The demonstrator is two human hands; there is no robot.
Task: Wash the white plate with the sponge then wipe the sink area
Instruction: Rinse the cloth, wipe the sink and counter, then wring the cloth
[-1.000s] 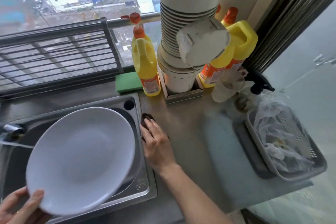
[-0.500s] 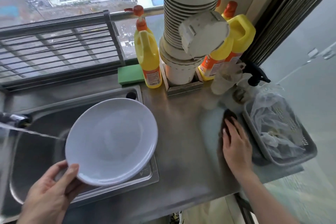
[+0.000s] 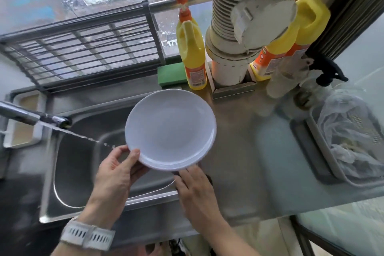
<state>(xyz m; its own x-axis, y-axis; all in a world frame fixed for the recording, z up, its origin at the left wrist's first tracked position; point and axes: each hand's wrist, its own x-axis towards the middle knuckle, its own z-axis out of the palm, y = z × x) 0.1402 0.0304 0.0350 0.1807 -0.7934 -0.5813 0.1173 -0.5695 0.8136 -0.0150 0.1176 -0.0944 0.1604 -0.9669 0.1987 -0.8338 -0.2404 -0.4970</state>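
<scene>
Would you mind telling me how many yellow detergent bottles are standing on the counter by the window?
3: one left of the white ribbed pipe, beside the green sponge, at; two right of the pipe, at and. The pipe may hide more.

The white plate (image 3: 170, 129) looks like smooth, faintly glossy plastic or glazed ware; which of the two cannot be told. The sink (image 3: 68, 172) and the table (image 3: 245, 164) around it are brushed, dull-shining metal, as is the tap (image 3: 31, 115). The yellow bottle (image 3: 192, 52) is glossy plastic, the rack (image 3: 83, 48) dark metal bars, and the basket (image 3: 324, 156) matt grey plastic holding crinkled clear film.
</scene>
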